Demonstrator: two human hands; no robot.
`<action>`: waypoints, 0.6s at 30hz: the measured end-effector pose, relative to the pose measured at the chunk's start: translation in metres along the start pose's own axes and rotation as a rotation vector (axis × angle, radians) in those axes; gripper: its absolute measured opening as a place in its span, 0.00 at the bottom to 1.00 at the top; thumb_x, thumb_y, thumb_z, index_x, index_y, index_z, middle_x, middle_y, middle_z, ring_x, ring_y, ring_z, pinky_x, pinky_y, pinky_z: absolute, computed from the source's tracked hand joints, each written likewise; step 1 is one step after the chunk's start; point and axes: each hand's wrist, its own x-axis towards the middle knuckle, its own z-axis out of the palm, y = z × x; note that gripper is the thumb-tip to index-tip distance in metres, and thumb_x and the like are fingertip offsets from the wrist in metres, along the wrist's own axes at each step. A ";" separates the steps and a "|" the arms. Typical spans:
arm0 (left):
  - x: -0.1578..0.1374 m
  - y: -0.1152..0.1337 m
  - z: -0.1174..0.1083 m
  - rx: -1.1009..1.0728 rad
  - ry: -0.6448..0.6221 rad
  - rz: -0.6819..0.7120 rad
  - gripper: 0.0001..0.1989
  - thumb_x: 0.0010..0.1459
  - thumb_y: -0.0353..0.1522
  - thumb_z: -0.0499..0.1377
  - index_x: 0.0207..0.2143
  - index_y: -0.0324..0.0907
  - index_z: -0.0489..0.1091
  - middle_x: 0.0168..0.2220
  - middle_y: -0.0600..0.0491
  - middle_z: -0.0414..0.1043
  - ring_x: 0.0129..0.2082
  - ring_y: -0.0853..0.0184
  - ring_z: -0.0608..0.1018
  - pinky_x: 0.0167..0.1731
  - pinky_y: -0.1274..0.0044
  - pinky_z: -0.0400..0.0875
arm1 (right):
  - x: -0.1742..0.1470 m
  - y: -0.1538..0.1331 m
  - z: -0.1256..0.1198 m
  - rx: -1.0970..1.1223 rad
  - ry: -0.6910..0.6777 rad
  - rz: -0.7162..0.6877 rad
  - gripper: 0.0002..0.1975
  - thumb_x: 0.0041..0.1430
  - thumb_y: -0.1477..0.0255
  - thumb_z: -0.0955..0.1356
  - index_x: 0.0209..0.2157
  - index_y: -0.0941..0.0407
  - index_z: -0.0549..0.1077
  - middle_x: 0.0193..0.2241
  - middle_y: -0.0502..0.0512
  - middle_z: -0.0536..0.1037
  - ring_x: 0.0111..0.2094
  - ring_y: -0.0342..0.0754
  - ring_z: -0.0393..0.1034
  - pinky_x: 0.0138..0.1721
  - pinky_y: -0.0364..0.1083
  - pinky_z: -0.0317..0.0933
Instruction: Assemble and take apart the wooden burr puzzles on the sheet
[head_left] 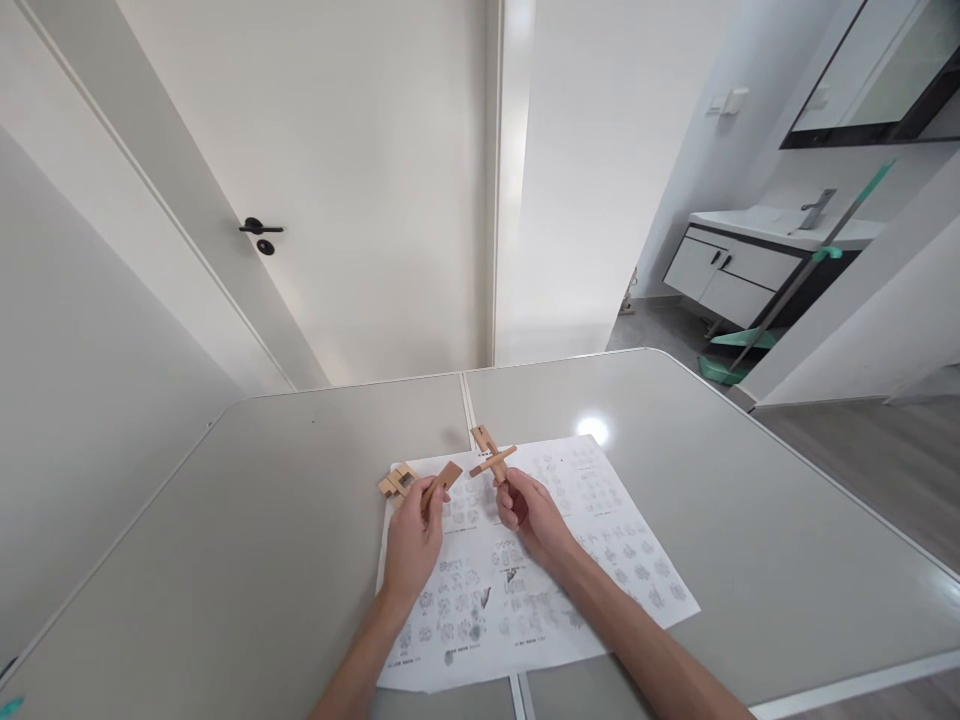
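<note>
My left hand [415, 535] is closed on a flat brown wooden piece [448, 476] that points up and to the right. A cross-shaped pair of joined wooden pieces [491, 455] is pinched in my right hand [531, 508]; its lower end is hidden by the fingers. A small gap separates the two held things. Just behind my left hand, several light wooden puzzle pieces [397, 478] lie together at the sheet's upper left corner. Both hands are above a printed paper sheet [540, 640] with rows of small drawings and a few torn spots.
The sheet lies on a grey folding table [285, 540] with a seam down its middle. Beyond its far edge stands a white door [360, 200] with a black handle [260, 228]. At right are a washbasin cabinet [731, 265] and a green broom with a dustpan [724, 368].
</note>
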 end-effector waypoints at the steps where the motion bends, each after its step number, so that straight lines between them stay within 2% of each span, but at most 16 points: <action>1: 0.000 -0.002 0.001 0.052 -0.018 0.033 0.12 0.69 0.43 0.55 0.43 0.46 0.73 0.36 0.51 0.79 0.34 0.59 0.79 0.34 0.73 0.70 | 0.000 0.001 0.000 -0.005 -0.005 -0.006 0.20 0.63 0.54 0.71 0.31 0.58 0.73 0.21 0.44 0.64 0.18 0.37 0.54 0.20 0.41 0.46; 5: -0.002 -0.013 0.004 0.179 -0.057 0.166 0.10 0.69 0.40 0.56 0.46 0.48 0.73 0.40 0.51 0.81 0.39 0.56 0.81 0.36 0.72 0.71 | 0.001 0.004 0.000 -0.019 -0.050 -0.024 0.21 0.63 0.54 0.72 0.30 0.58 0.73 0.19 0.44 0.64 0.16 0.37 0.54 0.20 0.42 0.47; 12: -0.002 -0.022 0.006 0.433 -0.082 0.312 0.11 0.73 0.36 0.48 0.46 0.44 0.69 0.41 0.49 0.78 0.39 0.59 0.81 0.34 0.70 0.73 | -0.003 0.002 0.004 -0.036 -0.088 -0.004 0.22 0.62 0.52 0.72 0.30 0.58 0.73 0.19 0.44 0.65 0.16 0.38 0.54 0.20 0.42 0.49; 18: -0.002 -0.022 0.008 0.528 -0.045 0.418 0.10 0.73 0.34 0.49 0.43 0.43 0.69 0.40 0.48 0.75 0.42 0.57 0.77 0.43 0.65 0.73 | -0.003 0.004 0.003 -0.034 -0.088 0.005 0.21 0.62 0.54 0.72 0.29 0.58 0.73 0.19 0.44 0.65 0.16 0.38 0.55 0.20 0.41 0.48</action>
